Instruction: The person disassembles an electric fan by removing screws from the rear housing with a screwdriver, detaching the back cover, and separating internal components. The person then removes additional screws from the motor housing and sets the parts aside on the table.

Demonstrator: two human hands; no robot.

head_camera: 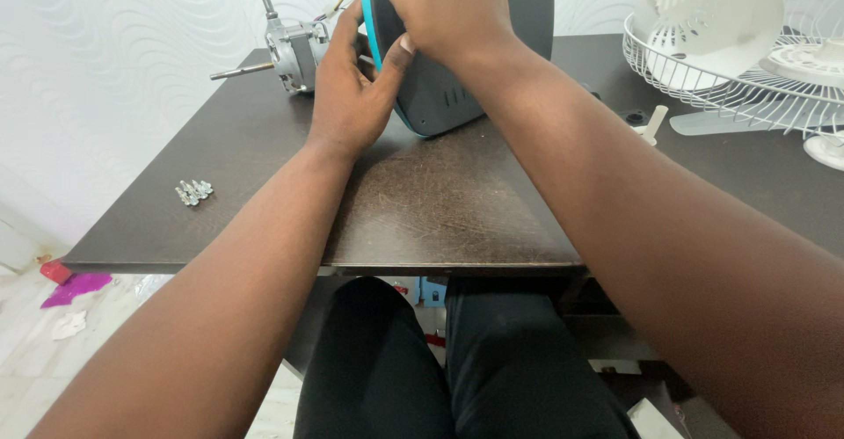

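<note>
A dark grey fan housing (440,96) with a teal rim stands on edge on the dark wooden table (422,202). My left hand (347,87) grips its left side near the teal edge. My right hand (444,4) holds its top from above, a yellow ring on one finger. Behind the housing lies a grey fan motor (294,48) with a metal shaft pointing up and another to the left; coloured wires show at its top.
Several small screws (193,191) lie near the table's left edge. A white wire fan guard (730,79) with a white fan part inside sits at the right, next to a small white knob (652,124). Scraps litter the floor at left.
</note>
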